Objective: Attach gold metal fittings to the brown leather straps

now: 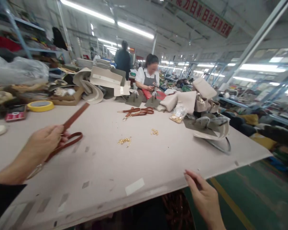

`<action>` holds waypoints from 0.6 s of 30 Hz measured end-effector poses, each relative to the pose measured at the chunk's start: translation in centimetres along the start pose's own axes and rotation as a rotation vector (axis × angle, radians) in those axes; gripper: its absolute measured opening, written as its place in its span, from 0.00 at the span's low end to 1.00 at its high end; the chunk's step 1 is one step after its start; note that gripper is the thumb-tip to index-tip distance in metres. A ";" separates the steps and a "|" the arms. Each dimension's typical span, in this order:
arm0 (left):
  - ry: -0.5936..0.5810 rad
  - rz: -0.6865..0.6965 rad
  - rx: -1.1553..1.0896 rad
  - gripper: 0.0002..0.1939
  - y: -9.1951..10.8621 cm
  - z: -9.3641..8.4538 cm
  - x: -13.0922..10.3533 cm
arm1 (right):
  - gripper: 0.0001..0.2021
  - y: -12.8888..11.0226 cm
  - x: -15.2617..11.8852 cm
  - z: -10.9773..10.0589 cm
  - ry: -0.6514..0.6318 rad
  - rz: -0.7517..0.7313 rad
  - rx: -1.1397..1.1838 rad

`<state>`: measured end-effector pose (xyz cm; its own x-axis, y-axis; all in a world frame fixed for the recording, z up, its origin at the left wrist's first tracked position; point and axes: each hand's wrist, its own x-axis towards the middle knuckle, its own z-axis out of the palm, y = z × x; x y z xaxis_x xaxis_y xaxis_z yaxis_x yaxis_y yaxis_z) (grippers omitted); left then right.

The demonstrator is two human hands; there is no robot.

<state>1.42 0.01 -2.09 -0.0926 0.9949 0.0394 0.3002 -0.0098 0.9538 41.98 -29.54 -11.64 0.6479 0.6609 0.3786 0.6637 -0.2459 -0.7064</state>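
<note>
My left hand (47,140) is closed around a brown leather strap (75,116), whose flat end points up and away. A looped part of the strap hangs below the fingers, and a metal clasp (36,171) dangles under the wrist. Over the table's front edge, my right hand (203,193) has thumb and forefinger brought together; anything between them is too small to make out. Two small piles of gold-coloured metal pieces (124,141) lie mid-table. Beyond them rest more brown straps (138,111) with metal rings.
A pale table (105,172) stretches before me. Yellow tape (40,106) and a cardboard box (67,97) stand at left. At right are beige bag parts (187,100), a plastic bag of gold pieces (178,115) and a grey-green piece with a handle (208,126). A co-worker (150,75) works opposite.
</note>
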 end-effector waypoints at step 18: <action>-0.614 -0.286 -0.689 0.13 -3.7 12.7 -2.0 | 0.10 -14.9 8.1 19.5 -0.540 -0.718 -0.417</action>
<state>12.51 -0.73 -9.47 0.4955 0.8460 -0.1971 -0.2977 0.3786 0.8764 30.02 -6.70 -9.71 -0.1482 0.9598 0.2383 0.9778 0.1783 -0.1099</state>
